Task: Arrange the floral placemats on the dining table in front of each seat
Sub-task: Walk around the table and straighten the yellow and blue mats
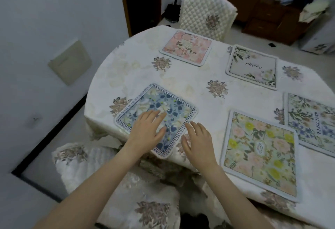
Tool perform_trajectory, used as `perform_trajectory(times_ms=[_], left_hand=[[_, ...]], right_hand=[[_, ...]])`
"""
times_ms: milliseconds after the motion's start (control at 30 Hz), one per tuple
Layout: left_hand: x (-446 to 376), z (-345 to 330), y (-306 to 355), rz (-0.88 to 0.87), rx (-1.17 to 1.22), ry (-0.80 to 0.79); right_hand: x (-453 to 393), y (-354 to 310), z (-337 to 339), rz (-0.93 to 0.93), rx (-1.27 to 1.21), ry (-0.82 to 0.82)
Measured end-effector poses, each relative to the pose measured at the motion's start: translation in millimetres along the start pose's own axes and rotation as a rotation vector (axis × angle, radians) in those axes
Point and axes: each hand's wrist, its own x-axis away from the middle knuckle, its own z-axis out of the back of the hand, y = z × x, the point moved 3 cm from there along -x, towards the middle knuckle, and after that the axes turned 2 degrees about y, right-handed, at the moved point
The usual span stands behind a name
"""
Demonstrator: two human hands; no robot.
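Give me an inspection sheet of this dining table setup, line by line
Surface: table under a white flowered cloth.
Job's things: five placemats laid out: pink, cream, blue askew at the near edge, yellow-flowered, pale green partly out of frame.
Clutter: nothing seen.
Grippers: left hand flat on the blue mat; right hand open beside its corner.
Cables: nothing seen.
Surroundings: quilted chair at the far side, covered chair near, wooden cabinet.

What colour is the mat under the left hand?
Blue and white flowers on the placemat, with a lettered border, seen in the head view.
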Motion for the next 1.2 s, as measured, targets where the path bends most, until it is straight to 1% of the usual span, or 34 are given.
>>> perform_trajectory(times_ms=[167,400,567,667,800,933,1067,1133,1200], left_hand=[[-20.6,-2.6,-14.2,-0.047,0.032,-0.024],[-28.5,-11.0,-21.1,-0.053,0.058,-0.023],[-37.5,-10.9,-45.8,-0.098,0.058,-0.036],[-49.8,-11.1,-63.9,-0.147,0.058,-0.034],[-65.4,-20.5,-94.0,-0.189,0.054,-0.066],[-77.3,-38.3,-127.8,-0.125,0.069,-0.141],[-82.4,-56.9,-157.0,-0.007,0.124,-0.252],[-80.1,-63.1,-167.2,0.08,0.145,-0.314],[-76.6,-66.6,-174.1,0.152,0.139,-0.347]], right_hand=[[-8.4,-13.1,-3.7,-0.085,-0.002,0.022],[-24.3,-12.0,-11.6,-0.098,-0.019,0.011],[-35.8,-19.2,-21.3,-0.135,-0.021,0.009],[-42.7,-29.3,-29.5,-0.15,-0.028,0.056],[-50.9,-38.2,-49.6,-0.272,-0.056,0.054],[-54.9,-42.6,-78.5,-0.5,-0.155,0.02],[-55.0,-42.6,-103.7,-0.718,-0.176,-0.085],[-54.5,-42.6,-111.6,-0.794,-0.171,-0.118],[-55.8,-44.0,-114.8,-0.825,-0.165,-0.116]])
